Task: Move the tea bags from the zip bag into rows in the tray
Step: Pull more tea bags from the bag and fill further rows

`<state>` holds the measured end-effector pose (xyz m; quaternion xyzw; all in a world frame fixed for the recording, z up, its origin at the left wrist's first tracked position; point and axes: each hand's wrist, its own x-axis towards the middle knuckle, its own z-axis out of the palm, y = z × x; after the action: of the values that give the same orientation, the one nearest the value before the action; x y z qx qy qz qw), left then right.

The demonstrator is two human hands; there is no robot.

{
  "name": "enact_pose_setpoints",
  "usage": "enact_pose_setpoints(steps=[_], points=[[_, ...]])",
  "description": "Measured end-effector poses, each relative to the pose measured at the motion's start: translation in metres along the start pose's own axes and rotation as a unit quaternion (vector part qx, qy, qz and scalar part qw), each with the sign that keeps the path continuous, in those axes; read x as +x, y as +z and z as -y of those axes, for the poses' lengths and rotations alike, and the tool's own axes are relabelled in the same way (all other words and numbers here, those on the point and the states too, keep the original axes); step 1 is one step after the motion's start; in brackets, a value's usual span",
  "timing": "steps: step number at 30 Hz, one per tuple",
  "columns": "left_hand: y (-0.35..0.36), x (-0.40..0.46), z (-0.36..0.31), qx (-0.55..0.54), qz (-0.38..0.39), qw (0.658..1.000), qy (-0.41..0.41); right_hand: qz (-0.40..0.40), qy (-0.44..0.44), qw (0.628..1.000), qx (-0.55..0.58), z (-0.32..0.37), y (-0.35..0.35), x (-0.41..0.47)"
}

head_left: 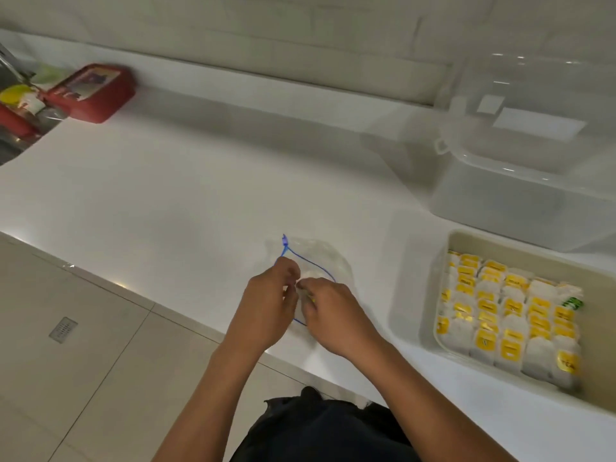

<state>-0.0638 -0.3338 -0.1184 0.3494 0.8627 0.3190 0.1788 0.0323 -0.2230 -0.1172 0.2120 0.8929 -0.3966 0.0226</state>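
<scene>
A clear zip bag [321, 258] with a blue zip line lies open on the white counter near its front edge. My left hand [270, 305] pinches the bag's near rim. My right hand [333, 315] reaches into the mouth, fingers curled on something pale with a yellow bit; it is mostly hidden. To the right stands the beige tray [520, 250], holding several rows of white tea bags [506, 315] with yellow tags.
A large clear lidded container [520, 155] stands behind the tray at the back right. A red box [95, 91] sits at the back left beside a sink with bottles [16, 105]. The counter's front edge runs diagonally; tiled floor lies below left.
</scene>
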Motion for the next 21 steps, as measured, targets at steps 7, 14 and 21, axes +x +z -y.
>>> enact_pose_setpoints(steps=[7, 14, 21], points=[[0.031, 0.012, 0.011, 0.156, 0.098, 0.983, 0.016, -0.043, 0.092, 0.987, -0.125, -0.026, 0.009, 0.005], [0.043, 0.023, 0.020, 0.133, 0.021, 0.991, 0.011, -0.093, 0.122, 0.977, -0.145, -0.033, 0.016, 0.011], [0.049, 0.033, 0.019, 0.158, 0.069, 0.985, 0.018, -0.091, 0.104, 0.975, -0.172, -0.032, 0.021, 0.018]])
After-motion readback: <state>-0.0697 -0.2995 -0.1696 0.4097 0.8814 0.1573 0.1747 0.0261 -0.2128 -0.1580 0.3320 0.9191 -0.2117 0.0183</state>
